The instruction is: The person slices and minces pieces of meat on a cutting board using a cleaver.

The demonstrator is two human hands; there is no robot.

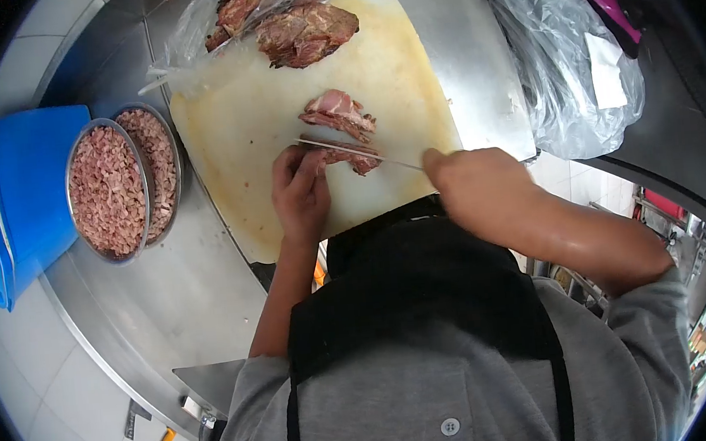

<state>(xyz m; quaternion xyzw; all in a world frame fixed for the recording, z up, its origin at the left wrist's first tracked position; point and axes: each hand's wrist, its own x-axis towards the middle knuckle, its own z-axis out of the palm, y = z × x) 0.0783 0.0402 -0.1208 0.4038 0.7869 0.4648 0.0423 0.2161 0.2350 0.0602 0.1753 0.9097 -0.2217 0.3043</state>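
Observation:
My right hand [475,186] is closed round the handle of a knife [364,152], whose blade reaches left across a strip of meat [357,164] on the cutting board [407,59]. With bent fingers, my left hand [301,193] grips the left end of that strip, close to the blade. Just beyond the blade lies another cut piece of meat [336,112], pinkish with a browned edge. A larger browned chunk of meat [307,35] rests at the far side of the board. The knife's handle is mostly hidden in my fist.
Two round containers of diced meat [108,190] stand left of the board, beside a blue bin [35,179]. At the back, a clear plastic bag [198,38] holds more browned meat. Another plastic bag [556,63] lies at the right on the steel counter [453,14].

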